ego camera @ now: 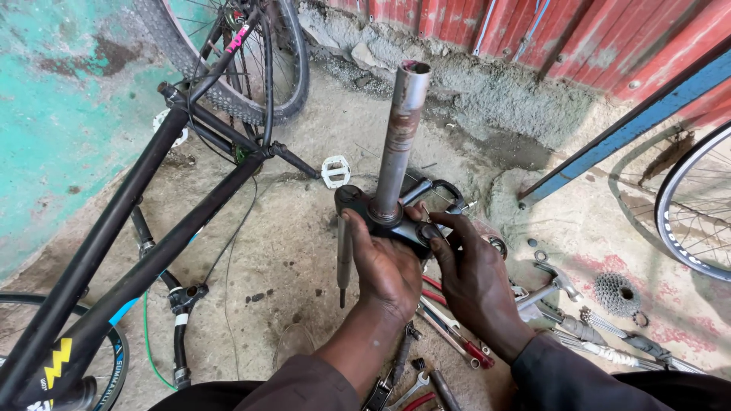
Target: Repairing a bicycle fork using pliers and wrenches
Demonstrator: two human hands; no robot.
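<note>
Observation, workshop floor. Both hands were clamped on the crown of a bicycle fork [384, 217], which stood upright on the concrete with its steerer tube [401, 129] pointing up and away from the person. The left hand [384, 270] wrapped the near left side of the crown, thumb up against the base of the tube. The right hand [472, 278] gripped the near right side, fingers closed over the black casting. Neither hand was open; no gap showed between palms and metal.

Judgement on technique: the tube was rusty and tall, so the grip low at the crown looked sound. Keeping both thumbs pressed at the tube's foot should hold it from tipping. A bearing ring seemed to sit at the foot of the tube; whether it was seated square I could not tell.

Surroundings, largest first. Left of the grip lay a black bicycle frame [137, 251], its knobbly wheel [263, 68] beyond. Far right of the grip, part of another wheel [697, 213]. Right and just below the hands, a sprocket cluster [617, 294]. Under the wrists, red-handled pliers [457, 339] and spanners [411, 388].

Markings: a yellow zigzag decal [57, 364] on the frame, low left of the grip; a pink sticker [238, 36] on a tube beside the far wheel. No packages seen.
</note>
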